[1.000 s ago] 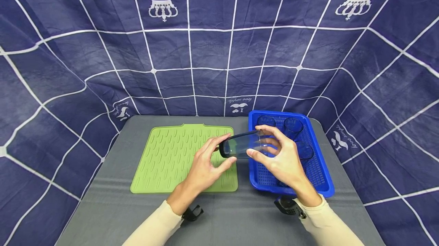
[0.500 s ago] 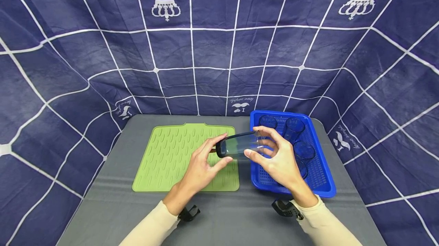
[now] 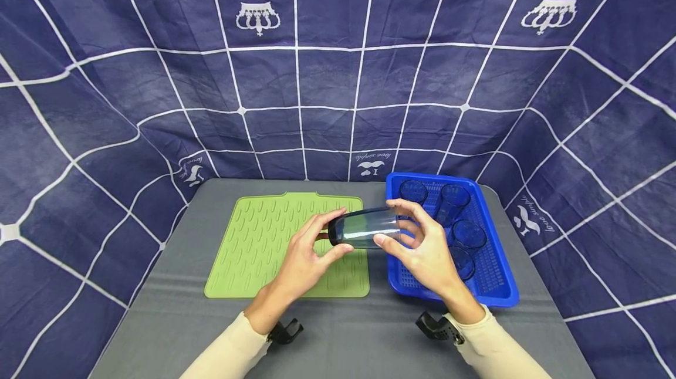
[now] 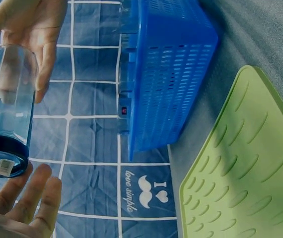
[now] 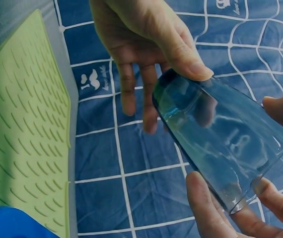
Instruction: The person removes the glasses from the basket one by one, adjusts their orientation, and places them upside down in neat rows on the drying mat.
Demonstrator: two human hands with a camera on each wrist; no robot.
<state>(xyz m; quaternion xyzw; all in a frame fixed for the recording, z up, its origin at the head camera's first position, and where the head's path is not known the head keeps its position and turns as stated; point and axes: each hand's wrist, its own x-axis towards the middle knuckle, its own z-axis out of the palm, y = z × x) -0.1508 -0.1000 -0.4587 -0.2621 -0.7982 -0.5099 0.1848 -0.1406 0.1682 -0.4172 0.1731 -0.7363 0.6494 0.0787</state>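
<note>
Glass shifted left; right hand partly hides basket.

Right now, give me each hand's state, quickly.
Left hand: holding the blue-tinted glass at its base end, between thumb and fingers.
Right hand: holding the same glass towards its rim end.

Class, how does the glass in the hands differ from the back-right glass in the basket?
The held glass is turned nearly sideways; the back-right glass has its rim facing up. The held glass is gripped by left hand and right hand; the back-right glass sits in the basket, untouched. Both are see-through, tinted blue.
</note>
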